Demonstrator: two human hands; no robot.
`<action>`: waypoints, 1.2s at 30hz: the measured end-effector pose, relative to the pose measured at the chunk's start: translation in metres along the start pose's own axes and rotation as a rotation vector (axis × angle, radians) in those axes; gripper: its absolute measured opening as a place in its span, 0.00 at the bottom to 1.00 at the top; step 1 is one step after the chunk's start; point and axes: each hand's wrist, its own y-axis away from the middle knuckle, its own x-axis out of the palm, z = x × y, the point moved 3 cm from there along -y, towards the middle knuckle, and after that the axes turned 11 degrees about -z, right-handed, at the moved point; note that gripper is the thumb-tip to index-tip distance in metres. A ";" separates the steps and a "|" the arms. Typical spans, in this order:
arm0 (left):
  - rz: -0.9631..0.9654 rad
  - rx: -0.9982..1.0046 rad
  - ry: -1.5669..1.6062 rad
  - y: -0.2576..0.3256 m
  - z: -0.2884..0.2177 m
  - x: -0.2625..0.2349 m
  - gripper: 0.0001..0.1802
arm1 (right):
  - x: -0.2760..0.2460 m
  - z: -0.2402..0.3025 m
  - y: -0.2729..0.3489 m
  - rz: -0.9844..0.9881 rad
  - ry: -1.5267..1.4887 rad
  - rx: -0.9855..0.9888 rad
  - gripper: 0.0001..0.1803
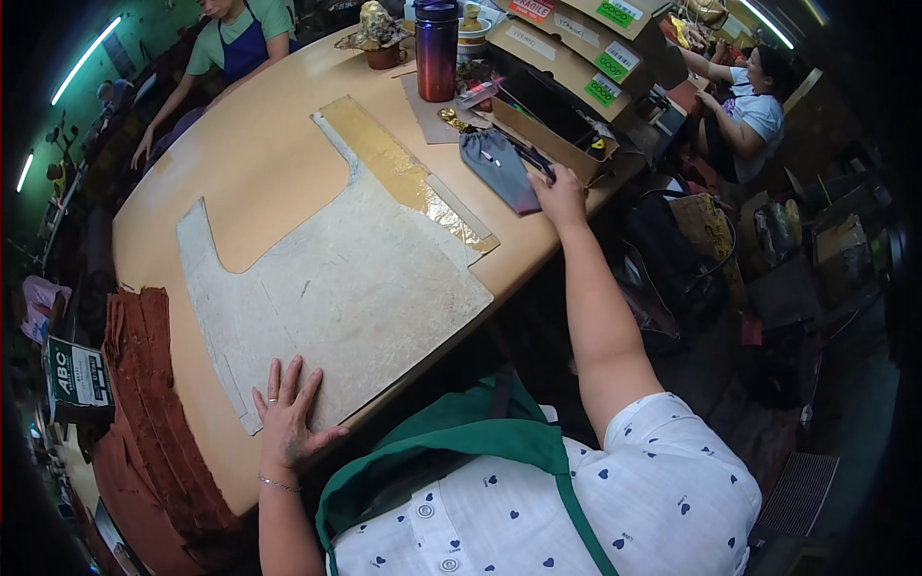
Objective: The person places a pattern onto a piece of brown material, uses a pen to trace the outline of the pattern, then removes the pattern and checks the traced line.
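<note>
A large pale grey-white pattern piece (317,288) with a deep curved cut-out lies flat on the tan table. Shiny brown tape (389,158) runs along its far right edge. My left hand (291,413) rests on its near edge, fingers spread and holding nothing. At the table's right edge, my right hand (562,197) is closed at the end of a dark slender tool (535,161), whose exact kind I cannot make out. Beside that hand lies a grey drawstring pouch (495,171), with small light items on top.
An open cardboard box (552,134) holds dark items, beneath stacked cartons (557,58). A dark red-blue tumbler (436,53) and a brown pot (386,56) stand at the back. Reddish-brown leather (144,384) hangs over the left edge. Other people sit far left and right.
</note>
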 end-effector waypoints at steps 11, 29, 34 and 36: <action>-0.029 -0.013 -0.003 0.003 0.000 0.001 0.50 | -0.030 0.011 0.015 -0.036 0.042 -0.119 0.20; -0.018 -0.047 0.005 0.005 0.006 -0.003 0.49 | -0.027 -0.042 -0.125 0.369 0.594 -0.200 0.20; 0.015 -0.061 0.014 0.005 0.012 -0.003 0.49 | -0.013 -0.084 -0.136 0.493 0.360 -0.227 0.19; 0.012 -0.038 0.033 0.001 0.012 -0.004 0.49 | -0.022 -0.119 -0.154 0.574 0.284 -0.144 0.22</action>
